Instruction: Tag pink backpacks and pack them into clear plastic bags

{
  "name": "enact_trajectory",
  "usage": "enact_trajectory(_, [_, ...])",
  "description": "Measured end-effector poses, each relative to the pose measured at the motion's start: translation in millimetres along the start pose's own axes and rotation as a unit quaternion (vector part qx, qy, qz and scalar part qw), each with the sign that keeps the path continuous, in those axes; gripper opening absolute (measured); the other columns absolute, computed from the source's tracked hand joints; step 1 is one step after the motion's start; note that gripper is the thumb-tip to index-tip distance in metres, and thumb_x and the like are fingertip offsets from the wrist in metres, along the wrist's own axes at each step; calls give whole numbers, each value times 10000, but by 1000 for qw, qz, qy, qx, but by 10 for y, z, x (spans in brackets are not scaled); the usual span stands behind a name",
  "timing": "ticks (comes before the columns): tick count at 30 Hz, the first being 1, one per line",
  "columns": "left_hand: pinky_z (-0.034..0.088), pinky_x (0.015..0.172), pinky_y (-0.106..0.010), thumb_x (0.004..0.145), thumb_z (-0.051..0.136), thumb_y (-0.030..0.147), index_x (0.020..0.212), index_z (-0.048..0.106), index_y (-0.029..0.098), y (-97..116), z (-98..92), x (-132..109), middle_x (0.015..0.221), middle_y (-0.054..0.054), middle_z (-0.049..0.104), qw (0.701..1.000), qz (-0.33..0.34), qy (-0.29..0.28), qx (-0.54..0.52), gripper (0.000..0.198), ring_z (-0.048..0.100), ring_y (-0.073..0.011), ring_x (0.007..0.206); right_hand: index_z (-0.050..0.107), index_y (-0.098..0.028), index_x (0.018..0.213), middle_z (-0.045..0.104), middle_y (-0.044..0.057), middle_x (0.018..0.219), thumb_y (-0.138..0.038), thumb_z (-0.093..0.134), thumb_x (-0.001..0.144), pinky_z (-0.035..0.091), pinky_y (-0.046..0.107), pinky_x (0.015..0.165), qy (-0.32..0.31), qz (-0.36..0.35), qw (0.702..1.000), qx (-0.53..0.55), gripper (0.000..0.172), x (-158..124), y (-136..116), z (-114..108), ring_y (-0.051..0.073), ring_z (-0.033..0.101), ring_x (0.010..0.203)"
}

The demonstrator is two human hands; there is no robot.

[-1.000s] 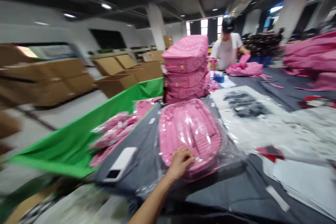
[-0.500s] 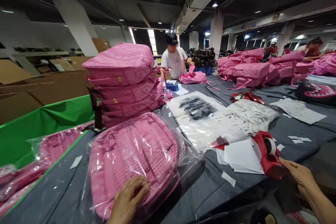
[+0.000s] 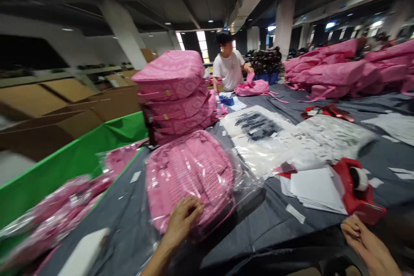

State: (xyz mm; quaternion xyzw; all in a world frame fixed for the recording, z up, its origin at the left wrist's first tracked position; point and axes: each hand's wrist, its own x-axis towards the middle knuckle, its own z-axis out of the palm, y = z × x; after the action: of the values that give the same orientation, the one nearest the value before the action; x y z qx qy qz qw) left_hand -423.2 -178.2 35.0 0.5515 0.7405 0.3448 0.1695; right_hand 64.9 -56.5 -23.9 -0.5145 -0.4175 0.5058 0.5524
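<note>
A pink backpack in a clear plastic bag (image 3: 190, 177) lies on the grey table (image 3: 271, 220) in front of me. My left hand (image 3: 183, 220) rests on its near edge, fingers curled and pressing the plastic. My right hand (image 3: 367, 241) is low at the right, just in front of a red tape dispenser (image 3: 357, 189), its fingers together and slightly bent; whether it holds anything I cannot make out. A stack of pink backpacks (image 3: 174, 90) stands behind the bagged one.
A green bin (image 3: 74, 159) at the left holds bagged pink backpacks. Clear bags (image 3: 265, 138) and white paper sheets (image 3: 315, 187) lie to the right. A person in a white shirt (image 3: 230, 67) works at the far end. Cardboard boxes (image 3: 61, 108) line the left.
The view has swung left and then back a little. My left hand stays on the bagged backpack. My right hand came into view by the tape dispenser and now sits just in front of it.
</note>
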Motion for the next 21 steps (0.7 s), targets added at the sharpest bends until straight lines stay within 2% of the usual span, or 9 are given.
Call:
enact_trajectory(3, [455, 807, -373, 874, 516, 536, 590, 574, 228, 125, -3, -38, 700, -24, 660, 1000, 18, -19, 3, 423, 592, -216, 766, 333, -256, 640, 275, -57, 574, -658, 606, 810, 320, 261, 370, -178, 64, 982, -11, 515, -161, -92, 736, 115, 246, 448])
enact_trajectory(6, [428, 867, -371, 865, 607, 396, 625, 599, 215, 109, 17, -5, 759, -8, 687, 1000, -8, -17, 12, 301, 592, -198, 831, 505, -256, 738, 467, -7, 657, -649, 542, 887, 433, 288, 490, -373, -50, 916, -139, 422, -141, -399, 1446, 156, 432, 548])
enact_trajectory(8, [412, 911, -363, 845, 666, 337, 667, 638, 215, 53, 33, 17, 842, 1, 714, 999, -34, -2, 13, 217, 596, -192, 906, 560, -248, 778, 543, 12, 699, -637, 536, 898, 454, 287, 576, -498, -183, 817, -227, 408, -21, -644, 1958, 175, 513, 631])
enact_trajectory(11, [386, 952, -364, 830, 713, 295, 704, 674, 221, 11, 59, 13, 899, 13, 724, 998, -55, 6, 6, 151, 588, -193, 980, 542, -232, 742, 563, 15, 713, -522, 451, 961, 394, 282, 599, -634, -350, 621, -302, 375, 115, -888, 2743, 164, 513, 640])
enact_trajectory(14, [359, 966, -383, 835, 722, 280, 725, 688, 222, 29, 69, -7, 925, 14, 722, 998, -65, 7, -3, 129, 577, -207, 1027, 509, -220, 703, 572, 19, 721, -308, 436, 940, 313, 291, 586, -663, -477, 447, -363, 263, 137, -854, 3351, 160, 504, 630])
enact_trajectory(16, [348, 963, -392, 845, 720, 283, 741, 693, 221, 46, 64, -12, 942, 11, 720, 998, -69, 6, -5, 124, 569, -216, 1050, 504, -217, 690, 585, 21, 703, -180, 463, 867, 292, 296, 588, -652, -526, 375, -398, 186, 160, -732, 3605, 166, 523, 628])
enact_trajectory(18, [344, 953, -391, 853, 719, 289, 748, 693, 220, 52, 60, -12, 953, 9, 720, 997, -71, 4, -6, 128, 568, -216, 1054, 529, -224, 730, 612, 14, 696, -127, 514, 801, 287, 293, 589, -632, -537, 359, -428, 121, 235, -627, 3747, 175, 557, 636])
enact_trajectory(19, [343, 950, -388, 857, 718, 292, 748, 691, 219, 50, 60, -10, 959, 7, 721, 997, -71, 2, -5, 133, 569, -215, 1054, 549, -232, 782, 623, 6, 694, -141, 555, 787, 286, 288, 583, -620, -527, 376, -444, 91, 291, -601, 3781, 180, 571, 636])
enact_trajectory(21, [340, 949, -386, 863, 716, 294, 745, 687, 216, 38, 65, -8, 968, 6, 724, 997, -72, 1, -2, 144, 571, -213, 1056, 557, -248, 917, 638, -12, 697, -239, 654, 779, 293, 274, 570, -591, -480, 440, -477, 169, 409, -608, 3782, 191, 587, 627])
